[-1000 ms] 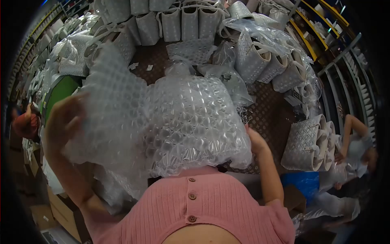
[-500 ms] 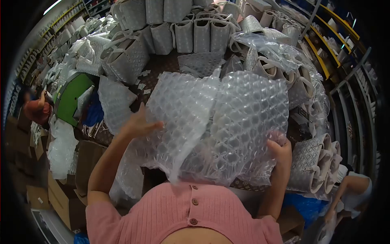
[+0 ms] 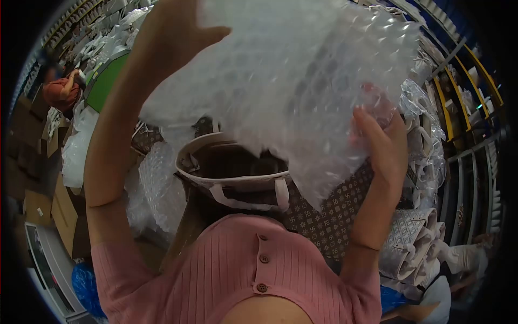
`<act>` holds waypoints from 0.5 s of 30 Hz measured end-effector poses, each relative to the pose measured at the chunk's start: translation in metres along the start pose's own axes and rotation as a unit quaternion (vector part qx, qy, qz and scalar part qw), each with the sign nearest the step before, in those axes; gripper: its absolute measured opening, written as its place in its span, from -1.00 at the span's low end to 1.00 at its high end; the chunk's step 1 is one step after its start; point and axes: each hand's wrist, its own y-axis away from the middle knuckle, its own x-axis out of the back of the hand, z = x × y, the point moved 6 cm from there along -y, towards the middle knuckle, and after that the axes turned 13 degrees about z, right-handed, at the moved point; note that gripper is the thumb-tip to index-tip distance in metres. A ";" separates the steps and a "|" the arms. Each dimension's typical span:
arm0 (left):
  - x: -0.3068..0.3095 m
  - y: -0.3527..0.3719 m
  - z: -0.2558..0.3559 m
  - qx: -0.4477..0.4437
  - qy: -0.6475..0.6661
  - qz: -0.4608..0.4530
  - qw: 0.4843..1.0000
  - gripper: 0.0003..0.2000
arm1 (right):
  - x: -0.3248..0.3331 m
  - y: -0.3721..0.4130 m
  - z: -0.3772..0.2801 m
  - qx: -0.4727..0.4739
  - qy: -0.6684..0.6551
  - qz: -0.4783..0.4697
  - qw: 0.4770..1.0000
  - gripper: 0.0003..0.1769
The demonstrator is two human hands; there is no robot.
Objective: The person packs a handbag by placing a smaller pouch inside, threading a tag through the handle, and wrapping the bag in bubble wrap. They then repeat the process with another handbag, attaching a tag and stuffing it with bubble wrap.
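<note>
1. At the far left, another person in a red top [image 3: 58,90] bends among white plastic packaging. A green panel [image 3: 105,81] stands just beside them. Flat cardboard boxes [image 3: 66,213] lie nearer, at the left edge.
2. The wearer's left hand [image 3: 175,35] is high at the top left, with the bare forearm running up to it. Its grip closes over the left edge of a bubble wrap sheet [image 3: 291,70], thumb on the near face.
3. The bubble wrap sheet hangs wide and crumpled across the top centre, in the air between both hands. It is above the bench and covers most of the far view.
4. Under the sheet, an open bag [image 3: 232,170] with a pale rim and white straps stands upright, close to the wearer's pink top [image 3: 243,275]. The dark inside of the bag shows.
5. The right hand [image 3: 384,146] is at the right. Its grip pinches the sheet's right edge, thumb in front, with the fingers showing dimly through the plastic behind.
6. The bench [image 3: 329,216], covered in brown patterned cloth, shows below the right forearm.
7. At the near right, grey patterned bags [image 3: 407,245] lie stacked on their sides. Shelves with yellow rails [image 3: 458,92] line the far right.
</note>
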 end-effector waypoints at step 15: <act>0.026 0.019 0.071 -0.234 -0.039 0.035 0.971 -0.54 | -0.060 0.011 -0.061 0.263 0.184 -0.109 0.941 -0.36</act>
